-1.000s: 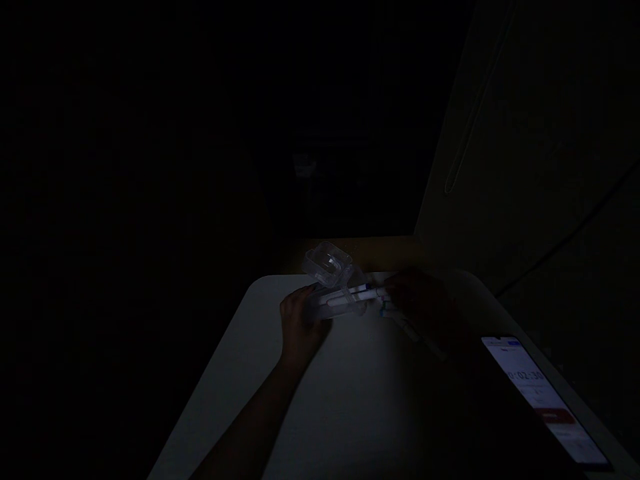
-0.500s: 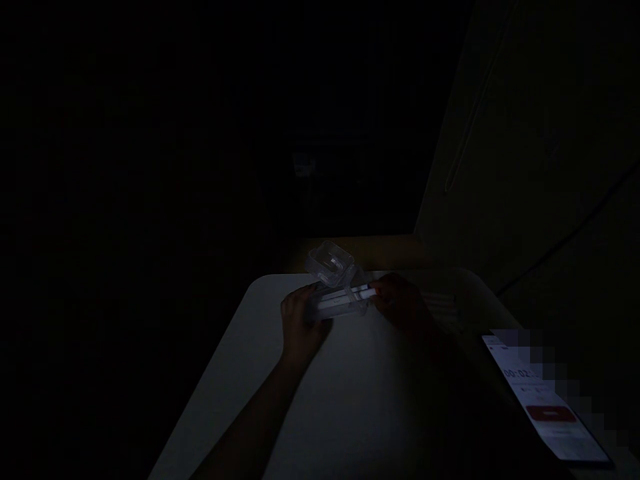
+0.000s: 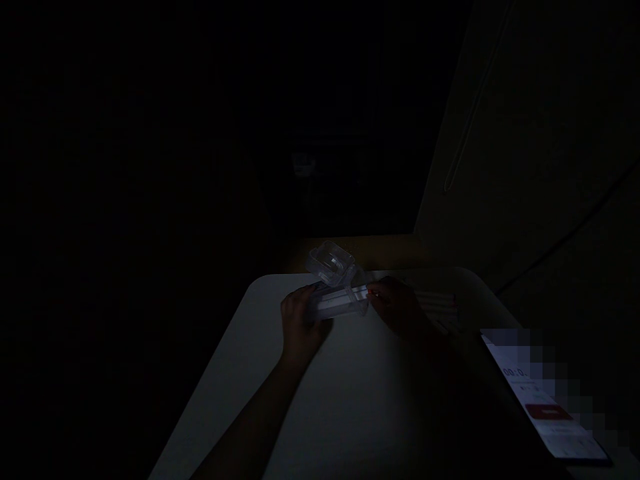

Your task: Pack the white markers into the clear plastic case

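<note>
In dim light, a clear plastic case point(image 3: 335, 311) lies tilted over the table, its hinged lid point(image 3: 333, 261) swung back on the far side. My left hand point(image 3: 299, 317) is closed around the left end of the case. White pen-like sticks point(image 3: 336, 299) lie lengthwise inside it. At the case's open right end, my right hand point(image 3: 395, 300) pinches the orange tip of a white marker point(image 3: 361, 292), most of which is inside the case. Beyond that hand, several more white markers point(image 3: 437, 303) rest on the table, partly hidden by the hand and forearm.
A lit phone point(image 3: 550, 407) showing a timer lies at the right edge of the white table point(image 3: 340, 413). Behind the table is a brownish ledge point(image 3: 395, 250). A dark cable point(image 3: 575, 233) runs along the right wall, and a cord point(image 3: 465, 140) hangs there.
My right hand has moved left, and the orange-tipped marker has slid further into the case. My left hand and the case have stayed in place.
</note>
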`<state>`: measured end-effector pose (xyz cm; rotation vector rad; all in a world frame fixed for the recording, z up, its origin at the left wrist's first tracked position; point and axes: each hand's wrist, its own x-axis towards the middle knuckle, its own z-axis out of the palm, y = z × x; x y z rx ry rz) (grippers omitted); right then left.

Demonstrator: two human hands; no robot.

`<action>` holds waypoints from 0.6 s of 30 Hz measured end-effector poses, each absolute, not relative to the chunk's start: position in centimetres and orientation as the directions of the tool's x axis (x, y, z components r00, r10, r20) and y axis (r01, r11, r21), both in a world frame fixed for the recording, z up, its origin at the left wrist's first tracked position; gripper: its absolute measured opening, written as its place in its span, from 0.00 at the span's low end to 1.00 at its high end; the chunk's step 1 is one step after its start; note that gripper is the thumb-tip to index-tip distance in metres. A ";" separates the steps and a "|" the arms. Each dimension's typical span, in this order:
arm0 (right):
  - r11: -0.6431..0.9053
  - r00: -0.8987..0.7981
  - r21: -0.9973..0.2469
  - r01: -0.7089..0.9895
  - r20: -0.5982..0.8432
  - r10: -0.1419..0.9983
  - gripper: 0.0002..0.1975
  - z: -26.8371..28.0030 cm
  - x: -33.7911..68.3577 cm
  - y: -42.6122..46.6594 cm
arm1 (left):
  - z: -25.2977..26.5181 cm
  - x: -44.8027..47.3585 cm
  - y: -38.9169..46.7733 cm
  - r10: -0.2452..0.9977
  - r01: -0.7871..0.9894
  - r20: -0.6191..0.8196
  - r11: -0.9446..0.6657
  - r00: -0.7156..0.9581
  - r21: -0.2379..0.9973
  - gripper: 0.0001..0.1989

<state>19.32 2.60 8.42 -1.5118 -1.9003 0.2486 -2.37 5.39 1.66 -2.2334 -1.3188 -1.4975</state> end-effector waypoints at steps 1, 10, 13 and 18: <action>0.297 -0.086 -0.537 0.789 0.383 0.920 0.12 8.4 19.3 2.6 | 1.7 -2.3 5.4 0.581 0.726 0.805 -0.604 0.119 0.328 0.27; 0.331 -0.125 -0.508 0.795 0.398 0.909 0.14 8.4 19.4 2.5 | 1.6 -2.4 5.3 0.597 0.725 0.795 -0.593 0.104 0.350 0.29; 0.290 -0.090 -0.499 0.817 0.386 0.918 0.15 9.1 20.3 2.6 | 1.4 -2.7 5.3 0.604 0.721 0.791 -0.592 0.099 0.361 0.28; 0.153 0.024 -0.420 0.894 0.387 0.922 0.12 10.9 24.6 2.1 | 0.8 -3.0 5.6 0.597 0.716 0.796 -0.597 0.097 0.361 0.27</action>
